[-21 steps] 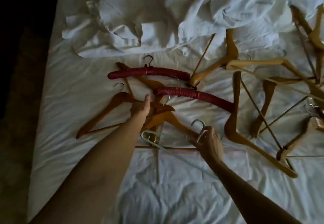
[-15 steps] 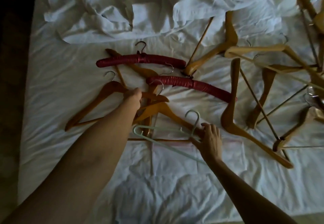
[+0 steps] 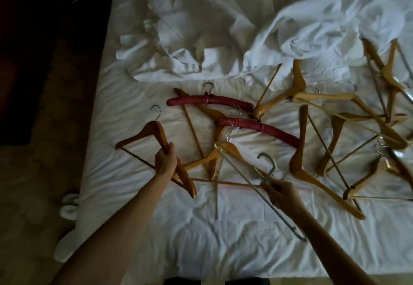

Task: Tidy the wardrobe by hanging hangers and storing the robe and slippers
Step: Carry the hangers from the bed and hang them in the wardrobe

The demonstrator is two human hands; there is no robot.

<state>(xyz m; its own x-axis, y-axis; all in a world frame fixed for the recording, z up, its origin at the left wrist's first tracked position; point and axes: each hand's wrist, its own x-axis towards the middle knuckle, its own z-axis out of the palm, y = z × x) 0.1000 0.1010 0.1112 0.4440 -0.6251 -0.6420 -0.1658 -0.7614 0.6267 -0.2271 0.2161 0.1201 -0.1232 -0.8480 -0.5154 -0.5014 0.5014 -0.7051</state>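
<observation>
Many hangers lie scattered on a white bed (image 3: pixel 201 235). My left hand (image 3: pixel 165 162) grips one arm of a brown wooden hanger (image 3: pixel 152 128) and holds it lifted off the sheet. My right hand (image 3: pixel 282 195) pinches a thin pale green hanger (image 3: pixel 240 169) just below its hook, and it is raised and tilted. Two padded red hangers (image 3: pixel 257 128) lie in the middle. A crumpled white robe (image 3: pixel 190 50) lies at the far side of the bed. White slippers (image 3: pixel 69 208) sit on the floor by the bed's left edge.
Several light wooden hangers (image 3: pixel 335 128) overlap in a tangle on the right half of the bed. A bunched white duvet (image 3: pixel 324 28) covers the far right. Dark carpet (image 3: pixel 33 195) runs along the left of the bed.
My left hand closed on the brown wooden hanger and pulled it left and up off the pile. My right hand lifted the green hanger off the sheet.
</observation>
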